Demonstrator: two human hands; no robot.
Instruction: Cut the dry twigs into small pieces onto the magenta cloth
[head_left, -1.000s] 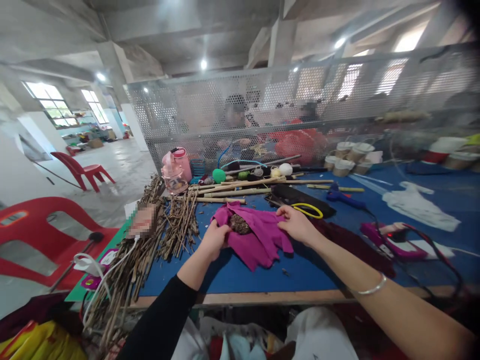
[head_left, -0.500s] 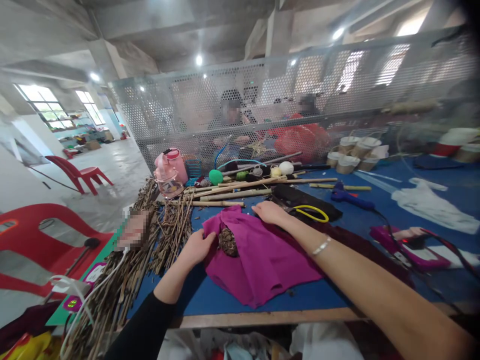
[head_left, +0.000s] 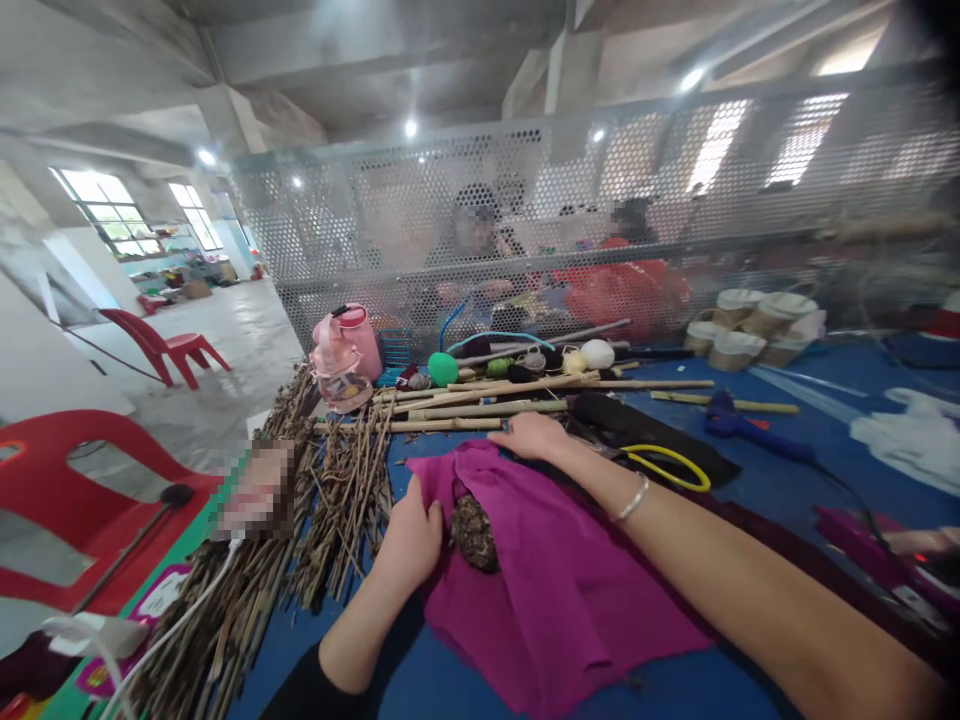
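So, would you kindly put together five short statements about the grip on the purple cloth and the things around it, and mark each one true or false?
1. The left grip holds the left side of the purple cloth. True.
2. The brown clump is completely hidden by the cloth. False: part of it shows through an opening in the cloth.
3. The silver bracelet is on the left wrist. False: it is on the right wrist.
4. Dry twigs lie to the left of the cloth. True.
5. The green ball lies on top of the cloth. False: it sits beyond the cloth, near the bamboo poles.
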